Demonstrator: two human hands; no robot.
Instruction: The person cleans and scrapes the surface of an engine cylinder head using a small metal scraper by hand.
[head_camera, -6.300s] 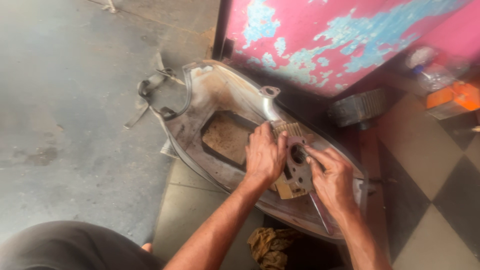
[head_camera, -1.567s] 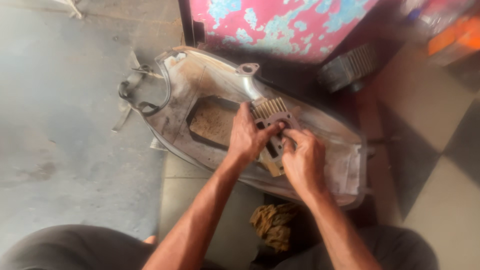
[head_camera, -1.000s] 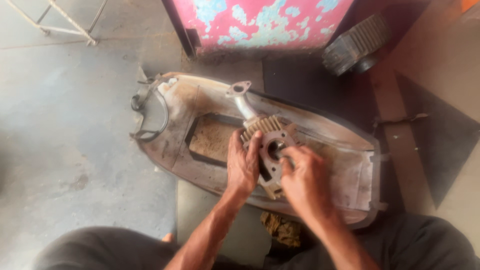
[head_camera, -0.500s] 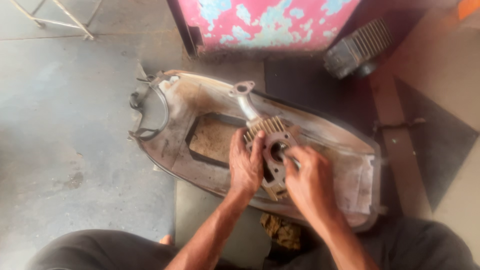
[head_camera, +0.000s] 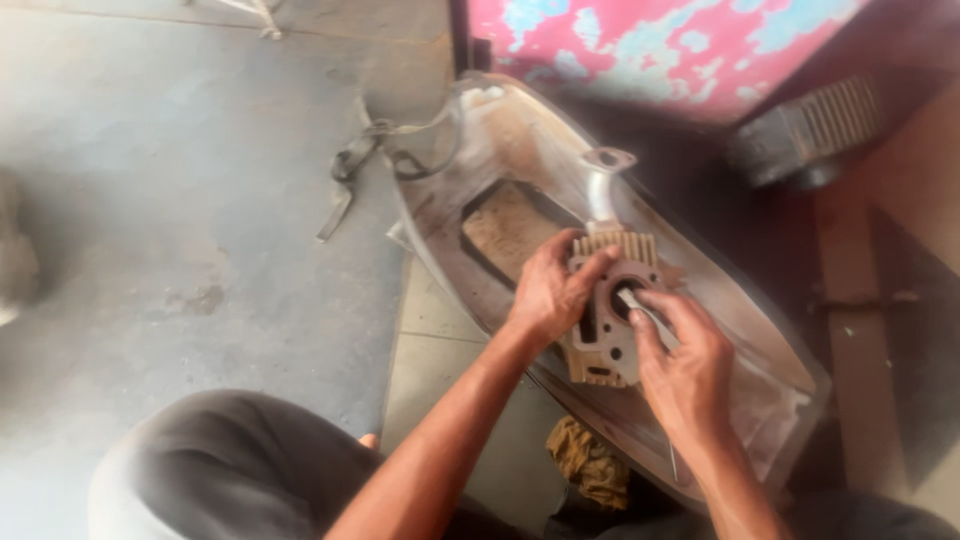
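The left hand grips the left edge of a finned engine cylinder block, its fingers curled over the top of the casting and holding it steady. The right hand is closed around a thin metal tool, pinched between thumb and fingertips, with the tip resting at the rim of the block's round bore. The block lies on a shallow, dirty metal tray set on the floor, just right of the tray's rectangular cut-out. A curved metal pipe with a flange sits just beyond the block's fins. A crumpled rag lies near the person, under the tray's near edge. A second finned engine part stands far right, beside a panel with peeling pink and blue paint. Tangled straps trail from the tray's far left end onto the concrete floor.
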